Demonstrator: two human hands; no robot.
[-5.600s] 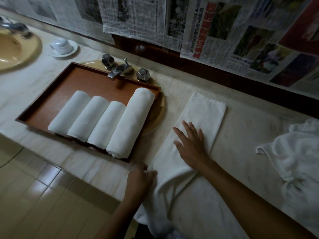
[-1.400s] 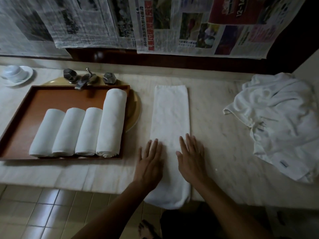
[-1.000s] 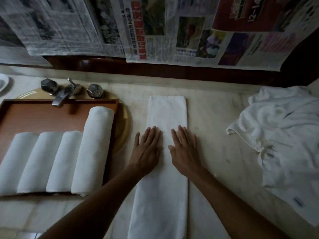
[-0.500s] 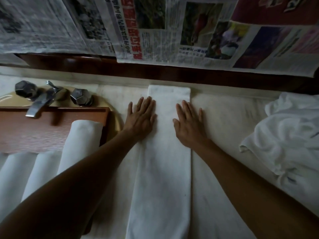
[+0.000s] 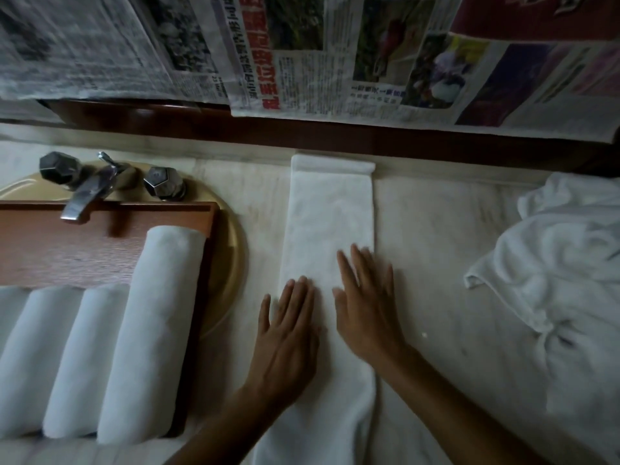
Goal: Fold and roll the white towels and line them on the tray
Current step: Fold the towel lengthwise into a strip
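A white towel (image 5: 330, 216) folded into a long narrow strip lies on the marble counter, its far end against the back ledge and its near end hanging over the front edge. My left hand (image 5: 288, 333) lies flat on the strip's left edge, fingers straight. My right hand (image 5: 367, 303) lies flat on its right half, slightly blurred. To the left, a wooden tray (image 5: 67, 243) holds several rolled white towels (image 5: 151, 330) side by side.
A faucet with two knobs (image 5: 97, 182) sits over a yellow basin (image 5: 228, 263) behind the tray. A heap of loose white towels (image 5: 563, 280) lies at the right. Newspapers (image 5: 302, 52) cover the wall behind the counter.
Both flat hands have slid back along the strip from its far end toward me. The camera has pulled back, showing more of the tray.
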